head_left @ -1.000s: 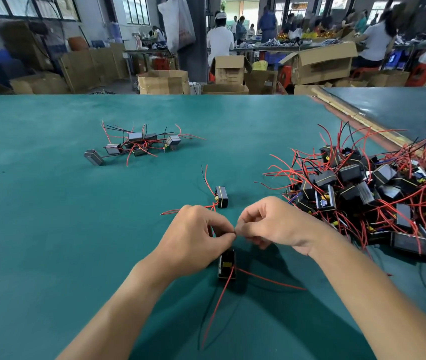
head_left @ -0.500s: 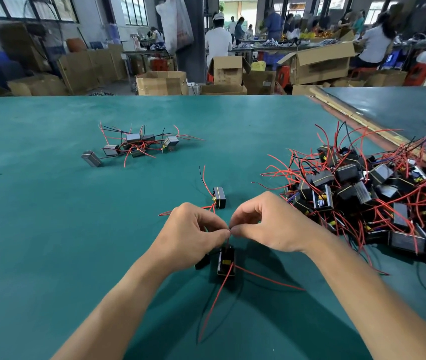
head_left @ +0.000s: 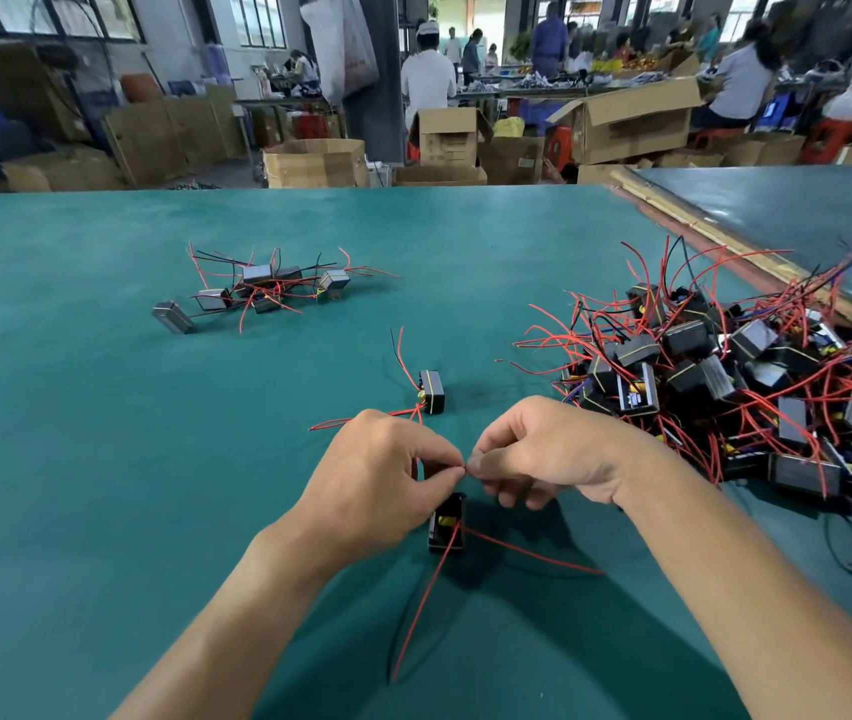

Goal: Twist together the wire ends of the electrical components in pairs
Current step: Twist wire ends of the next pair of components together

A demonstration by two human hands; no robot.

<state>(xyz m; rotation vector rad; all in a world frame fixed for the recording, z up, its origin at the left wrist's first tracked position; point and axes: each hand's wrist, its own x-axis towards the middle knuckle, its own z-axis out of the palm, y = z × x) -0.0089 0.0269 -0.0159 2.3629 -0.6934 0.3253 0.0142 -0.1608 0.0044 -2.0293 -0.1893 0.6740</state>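
My left hand and my right hand meet fingertip to fingertip over the green table, each pinching thin wire ends between thumb and forefinger. Just below the hands hangs or rests a small black component with red wires trailing toward me. A second black component lies on the table just beyond my left hand, its red wires running under my fingers. The wire ends themselves are hidden by my fingertips.
A big heap of black components with red wires fills the right side. A small cluster of joined components lies at the far left. The green table ends at a wooden strip on the right; boxes and people stand beyond.
The hands stay pinched together and have shifted slightly; my right hand's fingers have rolled a little. The near component remains below them.
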